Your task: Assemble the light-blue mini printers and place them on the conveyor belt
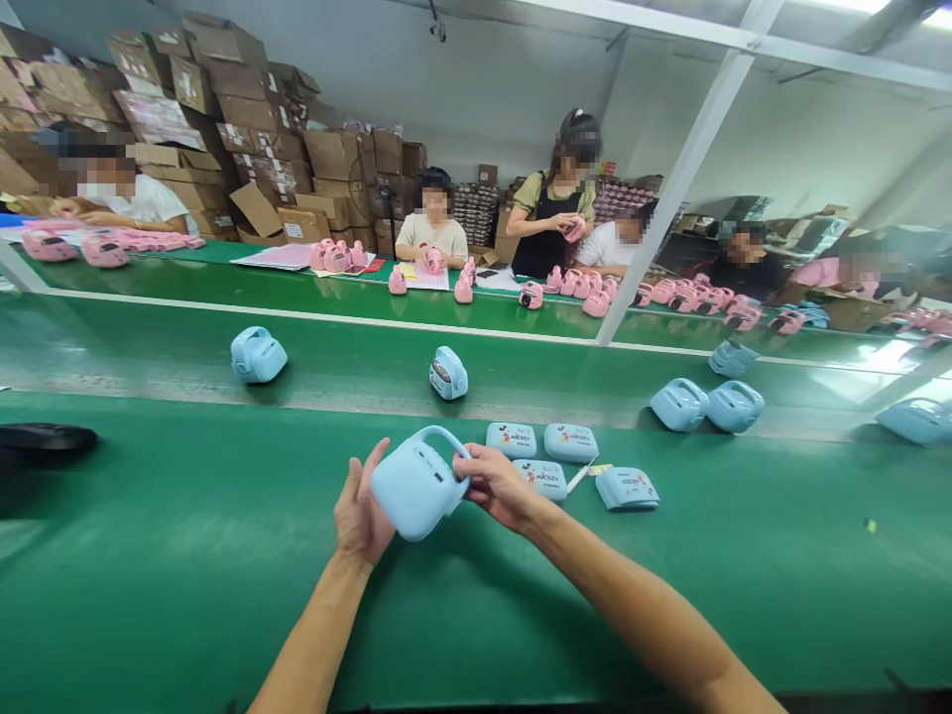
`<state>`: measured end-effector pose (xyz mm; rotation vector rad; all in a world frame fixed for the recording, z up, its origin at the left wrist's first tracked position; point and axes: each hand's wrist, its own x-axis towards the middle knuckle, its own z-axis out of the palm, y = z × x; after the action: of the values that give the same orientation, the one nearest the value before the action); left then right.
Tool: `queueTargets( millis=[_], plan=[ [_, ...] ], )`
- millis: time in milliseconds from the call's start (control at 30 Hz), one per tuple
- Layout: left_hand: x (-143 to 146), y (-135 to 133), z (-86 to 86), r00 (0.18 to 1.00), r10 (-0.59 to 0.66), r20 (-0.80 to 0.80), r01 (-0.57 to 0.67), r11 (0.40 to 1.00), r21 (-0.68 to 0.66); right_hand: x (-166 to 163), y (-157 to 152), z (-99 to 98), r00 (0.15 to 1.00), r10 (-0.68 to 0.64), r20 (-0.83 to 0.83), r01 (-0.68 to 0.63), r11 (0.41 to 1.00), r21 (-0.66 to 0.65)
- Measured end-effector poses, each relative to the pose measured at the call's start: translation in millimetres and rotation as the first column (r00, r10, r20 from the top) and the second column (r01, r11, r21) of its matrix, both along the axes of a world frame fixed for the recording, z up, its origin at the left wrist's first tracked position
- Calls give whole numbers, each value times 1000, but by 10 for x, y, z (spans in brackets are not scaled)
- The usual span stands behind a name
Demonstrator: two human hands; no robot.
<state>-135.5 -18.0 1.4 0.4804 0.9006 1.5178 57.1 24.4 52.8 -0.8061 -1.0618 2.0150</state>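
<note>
A light-blue plastic case with a carrying handle (416,491) is held up above the green work surface. It is tilted, and small dark slots show on its upper face. My right hand (502,486) is closed on the right end of the handle, thumb and fingers pinched together. At the case's left edge, my left hand (361,511) has its fingers stretched out and apart, with the palm against or just beside the case. Just right of my right hand lie several light-blue panels with Mickey print (571,442) and a thin white tool (582,474).
Beyond the near surface runs a belt (349,382) carrying blue cases (258,355), with more blue cases (735,407) at right. A black object (45,441) sits at the left. Across the line, several people work among pink cases (338,256); cardboard boxes (253,129) are stacked behind.
</note>
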Motion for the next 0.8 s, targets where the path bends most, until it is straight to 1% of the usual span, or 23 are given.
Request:
queueTargets(
  millis=[33,67,100,133,167,200,267,300,333,367,400,433,467,500,533,567,600,633,667,700,733,767,800],
  plan=[
    [-50,-3,-26,996,53,-67,-53,999,7,-30,-35,-30,1000,-8,16,8,1000,4],
    [-99,-6,-58,984,86,-154,-81,996,41,-54,-64,-56,999,-16,36,15,1000,10],
    [-145,-13,-91,960,105,-261,-82,992,97,-75,-86,-79,998,-23,58,22,1000,18],
    [-185,-25,-123,916,108,-386,-49,986,160,-91,-103,-96,996,-29,81,26,999,28],
    [-217,-43,-148,848,103,-520,14,976,216,-105,-115,-108,994,-34,102,30,999,40],
    [-238,-67,-163,753,99,-651,92,963,252,-117,-123,-116,992,-38,120,31,998,53],
    [-251,-129,-162,525,102,-845,218,943,250,-139,-134,-120,988,-29,149,16,996,85],
    [-245,-162,-149,427,110,-898,243,942,231,-153,-137,-118,987,-17,162,0,994,105],
    [-235,-192,-132,357,120,-926,245,945,216,-169,-139,-116,984,4,177,-27,992,126],
    [-223,-219,-117,322,134,-937,224,951,213,-188,-139,-112,981,36,190,-64,987,147],
    [-214,-241,-106,318,148,-937,194,957,217,-208,-133,-108,977,75,198,-109,980,164],
    [-210,-259,-102,343,160,-926,159,961,225,-226,-119,-102,972,125,199,-162,971,177],
    [-213,-273,-107,397,169,-902,121,965,234,-239,-92,-94,964,182,196,-220,957,192],
    [-224,-286,-118,478,168,-862,77,970,231,-242,-49,-80,952,232,198,-273,937,217],
    [-243,-299,-134,579,160,-799,23,977,212,-228,12,-62,942,254,221,-309,913,267],
    [-270,-314,-151,690,155,-707,-41,984,175,-193,93,-37,933,228,278,-319,882,348],
    [-302,-329,-163,796,158,-584,-107,987,122,-134,192,-9,918,148,367,-316,833,455],
    [-337,-346,-168,883,173,-437,-161,985,63,-51,306,23,882,14,471,-316,759,569],
    [-372,-363,-162,939,199,-280,-203,979,13,54,428,53,808,-167,566,-333,663,670],
    [-405,-377,-143,967,221,-128,-226,974,-22,175,552,80,688,-329,647,-400,572,716],
    [-431,-387,-111,973,230,12,-230,972,-39,303,668,98,534,-450,715,-493,521,697],
    [-449,-389,-66,967,219,134,-215,976,-44,429,772,106,358,-528,770,-590,512,625],
    [-457,-381,-13,953,189,236,-184,982,-42,544,858,103,214,-556,803,-668,517,536]
  ],
)
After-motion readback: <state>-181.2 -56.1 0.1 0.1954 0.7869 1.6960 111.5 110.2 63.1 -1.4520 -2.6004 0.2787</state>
